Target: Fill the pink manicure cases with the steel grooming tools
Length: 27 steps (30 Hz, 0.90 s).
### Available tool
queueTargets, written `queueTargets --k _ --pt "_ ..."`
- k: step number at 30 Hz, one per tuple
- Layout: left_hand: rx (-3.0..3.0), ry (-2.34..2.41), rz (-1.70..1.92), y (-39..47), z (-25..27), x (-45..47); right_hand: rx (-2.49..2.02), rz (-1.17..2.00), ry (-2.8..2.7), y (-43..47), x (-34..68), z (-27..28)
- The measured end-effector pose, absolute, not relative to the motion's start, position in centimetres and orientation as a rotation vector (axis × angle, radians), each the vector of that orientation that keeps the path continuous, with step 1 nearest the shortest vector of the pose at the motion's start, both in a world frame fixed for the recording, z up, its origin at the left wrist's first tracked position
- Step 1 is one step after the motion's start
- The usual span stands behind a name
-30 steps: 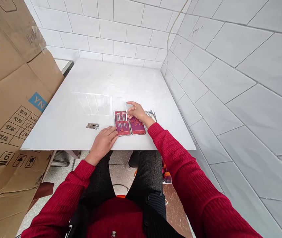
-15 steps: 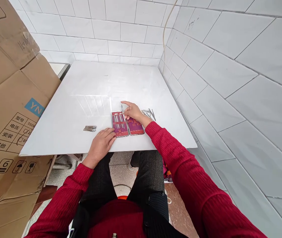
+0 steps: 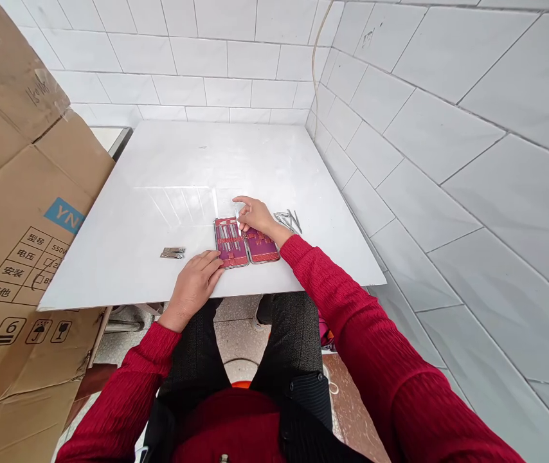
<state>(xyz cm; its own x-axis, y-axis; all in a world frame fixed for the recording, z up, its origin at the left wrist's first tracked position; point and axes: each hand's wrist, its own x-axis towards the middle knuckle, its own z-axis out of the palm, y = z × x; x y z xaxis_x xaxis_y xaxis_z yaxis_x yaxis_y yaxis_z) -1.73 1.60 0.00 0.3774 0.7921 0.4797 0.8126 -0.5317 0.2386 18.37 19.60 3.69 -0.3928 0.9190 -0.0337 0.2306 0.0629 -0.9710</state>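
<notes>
An open manicure case (image 3: 263, 257) with a purple and red lining lies near the table's front edge. Slim metal tools (image 3: 229, 236) stand in loops along its left half. My left hand (image 3: 194, 283) grips the case's near left corner between fingers and thumb. Over the middle of the case, my right hand (image 3: 257, 217) pinches a slim metal manicure tool (image 3: 237, 209), its index finger stretched out to the left. The tool's exact kind is too small to tell. Left of the case are nail clippers (image 3: 173, 253), side by side.
Several metal tools (image 3: 290, 220) lie right of the case, partly behind my right wrist. A large cardboard box (image 3: 18, 193) stands along the left side of the white table (image 3: 173, 154). Tiled walls (image 3: 429, 135) close off the back and right; a cable (image 3: 314, 71) hangs in the corner.
My right hand has shifted very slightly with the tool, which now sits over the case's middle. The left hand stays at the corner. The camera view has tilted a little.
</notes>
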Motion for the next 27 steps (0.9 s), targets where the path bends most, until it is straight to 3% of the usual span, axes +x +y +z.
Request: queueTargets --k 27 --pt "-2.575 -1.515 -0.863 1.6 0.4 -1.7 -1.220 1.328 -1.574 20.2 18.3 2.7"
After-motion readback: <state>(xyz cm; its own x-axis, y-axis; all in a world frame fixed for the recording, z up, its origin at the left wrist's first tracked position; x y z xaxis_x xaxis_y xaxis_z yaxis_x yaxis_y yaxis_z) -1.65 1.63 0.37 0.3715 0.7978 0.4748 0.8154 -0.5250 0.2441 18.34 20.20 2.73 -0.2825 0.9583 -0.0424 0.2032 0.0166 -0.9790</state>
